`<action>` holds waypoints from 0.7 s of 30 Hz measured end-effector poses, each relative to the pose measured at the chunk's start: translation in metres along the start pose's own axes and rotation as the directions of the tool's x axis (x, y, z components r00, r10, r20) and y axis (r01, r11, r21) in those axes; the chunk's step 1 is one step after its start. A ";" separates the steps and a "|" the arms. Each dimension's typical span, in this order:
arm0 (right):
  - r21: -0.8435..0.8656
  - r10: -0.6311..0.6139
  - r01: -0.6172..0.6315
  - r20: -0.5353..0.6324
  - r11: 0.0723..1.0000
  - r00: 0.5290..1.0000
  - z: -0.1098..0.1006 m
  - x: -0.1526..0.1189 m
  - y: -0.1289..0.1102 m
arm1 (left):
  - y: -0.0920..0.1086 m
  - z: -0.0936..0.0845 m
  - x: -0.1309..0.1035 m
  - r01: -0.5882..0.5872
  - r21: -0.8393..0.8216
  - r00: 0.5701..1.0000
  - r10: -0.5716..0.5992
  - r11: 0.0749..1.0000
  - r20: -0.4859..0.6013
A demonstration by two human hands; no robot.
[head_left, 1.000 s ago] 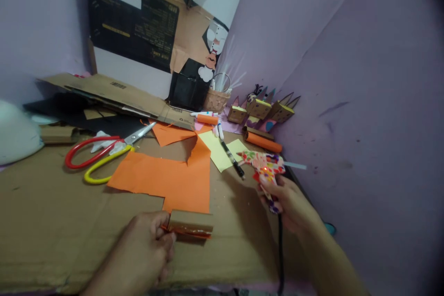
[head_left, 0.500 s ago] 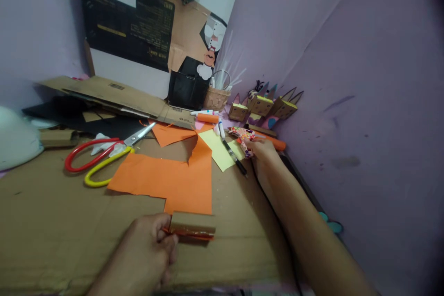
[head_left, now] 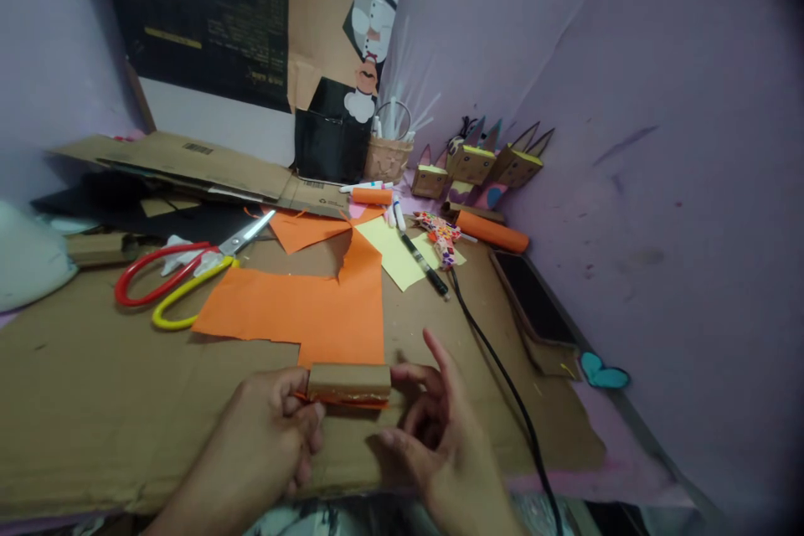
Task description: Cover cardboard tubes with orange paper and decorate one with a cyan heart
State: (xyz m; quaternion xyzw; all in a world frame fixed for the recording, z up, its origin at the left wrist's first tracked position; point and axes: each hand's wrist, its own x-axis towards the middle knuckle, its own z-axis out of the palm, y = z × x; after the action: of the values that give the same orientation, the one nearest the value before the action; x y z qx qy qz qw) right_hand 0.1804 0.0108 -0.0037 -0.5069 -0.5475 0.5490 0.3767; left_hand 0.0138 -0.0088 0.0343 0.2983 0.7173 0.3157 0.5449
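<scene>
The left hand [head_left: 273, 427] pinches the left end of a cardboard piece [head_left: 350, 375] over the table [head_left: 94, 385]; the right hand [head_left: 445, 444], its grip spread, is at the opposite end. A careless press could smear the shiny line [head_left: 352, 394], probably wet glue, along the brown front above an orange edge [head_left: 375, 404].

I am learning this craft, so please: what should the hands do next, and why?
Probably the right hand should pinch the right end of the cardboard piece and press the orange paper edge to the glossy strip, which looks like glue: the left hand holds the other end, and the glue gun lies aside.
</scene>
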 end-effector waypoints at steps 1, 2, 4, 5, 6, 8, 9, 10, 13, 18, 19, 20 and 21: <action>-0.028 -0.020 0.020 -0.004 0.999 1.000 0.003 0.002 0.000 | 0.000 0.000 0.000 -0.004 -0.002 1.000 0.004 1.000 0.002; -0.049 -0.037 0.036 -0.011 0.998 0.999 0.005 0.003 -0.001 | 0.000 0.000 0.000 -0.006 -0.004 1.000 0.006 1.000 0.002; -0.063 -0.055 0.052 -0.042 0.997 0.998 0.008 0.004 -0.002 | 0.000 0.000 0.000 -0.007 -0.005 1.000 0.007 1.000 0.001; -0.053 -0.052 0.049 -0.060 0.997 0.997 0.009 0.004 -0.002 | 0.000 -0.001 0.000 -0.009 -0.006 1.000 0.009 1.000 0.002; -0.036 -0.043 0.041 -0.071 0.999 0.997 0.011 0.003 -0.002 | 0.000 -0.001 0.000 -0.011 -0.007 1.000 0.011 1.000 0.003; -0.006 -0.020 0.020 -0.063 1.000 0.998 0.014 0.002 -0.001 | 0.001 -0.001 -0.001 -0.013 -0.009 1.000 0.013 1.000 0.005; -0.001 -0.014 0.014 -0.046 1.000 0.999 0.015 0.002 -0.001 | 0.001 -0.001 -0.001 -0.013 -0.010 1.000 0.013 1.000 0.004; -0.001 -0.016 0.015 -0.025 1.000 1.000 0.017 0.002 -0.001 | 0.001 -0.001 -0.001 -0.013 -0.011 1.000 0.013 1.000 0.000; -0.017 -0.044 0.044 0.001 0.999 0.999 0.020 0.004 0.001 | -0.001 0.001 0.000 -0.018 -0.018 1.000 0.017 1.000 -0.015; -0.037 -0.045 0.044 -0.039 0.998 0.998 0.021 0.007 0.003 | -0.006 0.003 0.002 -0.029 -0.016 0.999 0.028 0.999 -0.040; -0.045 -0.045 0.043 -0.037 0.998 0.998 0.021 0.007 0.004 | -0.006 0.003 0.002 -0.028 -0.019 0.999 0.027 0.999 -0.039; -0.053 -0.044 0.043 -0.034 0.998 0.998 0.020 0.007 0.004 | -0.007 0.003 0.002 -0.029 -0.023 0.999 0.028 0.999 -0.035; -0.059 -0.043 0.041 -0.027 0.997 0.999 0.020 0.007 0.005 | -0.007 0.003 0.002 -0.029 -0.026 0.999 0.029 0.999 -0.030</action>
State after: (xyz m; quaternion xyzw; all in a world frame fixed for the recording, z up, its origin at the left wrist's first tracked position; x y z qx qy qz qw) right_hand 0.1602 0.0127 -0.0116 -0.5137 -0.5686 0.5175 0.3808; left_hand 0.0159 -0.0113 0.0278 0.2966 0.7167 0.3375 0.5333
